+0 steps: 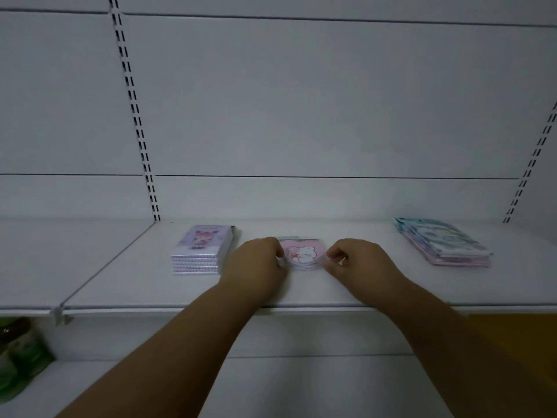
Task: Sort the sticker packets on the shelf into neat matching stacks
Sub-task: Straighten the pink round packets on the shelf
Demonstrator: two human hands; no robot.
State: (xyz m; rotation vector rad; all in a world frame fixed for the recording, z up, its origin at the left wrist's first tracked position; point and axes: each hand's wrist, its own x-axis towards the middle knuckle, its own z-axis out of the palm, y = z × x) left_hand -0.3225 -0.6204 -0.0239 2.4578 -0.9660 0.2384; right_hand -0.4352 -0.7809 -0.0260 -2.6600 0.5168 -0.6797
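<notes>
On the shelf: three groups of sticker packets are lying along the white shelf (301,294), well apart from one another.
Middle stack: a small pile of pink heart packets (304,254) is sitting between the two hands, a bear print facing up.
Left hand: the left hand (256,262) is pressing against the pile's left edge, fingers curled in and pinching it.
Right hand: the right hand (355,260) is closing narrowly on the pile's right edge, fingertips touching the wrapper.
Purple stack: a squared pile of purple packets (203,250) is resting just beside the left hand, looking already tidy.
Blue and pink pile: the mixed pile (443,241) at the right is lying fanned and uneven.
Step in hand: the person seems to be squaring the heart pile from both sides.
Next move: probably letting go once the edges are lining up, then reaching right to the fanned pile, which is likely needing splitting by design.
</notes>
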